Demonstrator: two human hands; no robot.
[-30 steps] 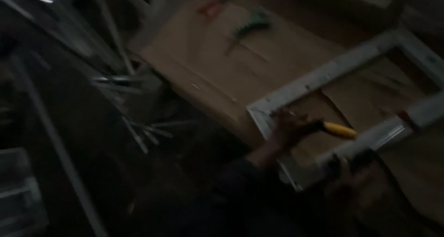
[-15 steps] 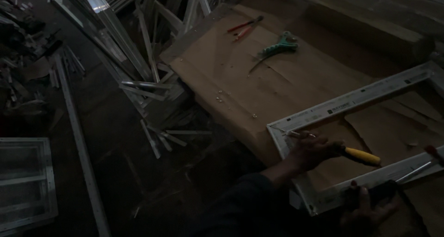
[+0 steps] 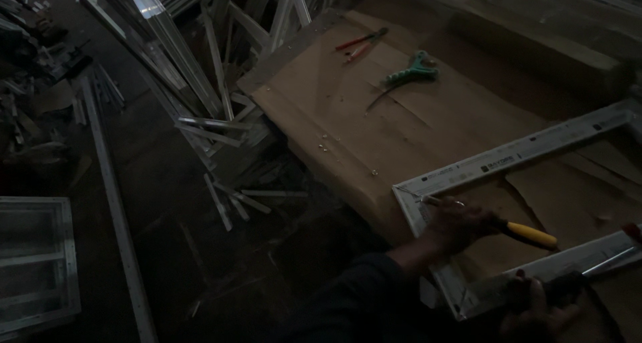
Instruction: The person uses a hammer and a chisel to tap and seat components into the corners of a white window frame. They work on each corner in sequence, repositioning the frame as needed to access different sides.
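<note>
A white metal window frame lies on a cardboard-covered table. My left hand is shut on a yellow-handled screwdriver, whose tip rests at the frame's near left corner. At the bottom right my right hand is closed around a dark-handled tool lying on the frame's lower rail. A thin metal shaft runs from that tool toward a red end at the picture's right edge. The dim light hides the finer details.
Red-handled pliers and a green-handled tool lie at the table's far end. Several small screws sit near the table's left edge. Metal bars and offcuts are piled on the floor to the left. Another frame lies at lower left.
The view has swung toward the floor and the pile of bars on the left. Both hands stay on their tools at the frame's corner.
</note>
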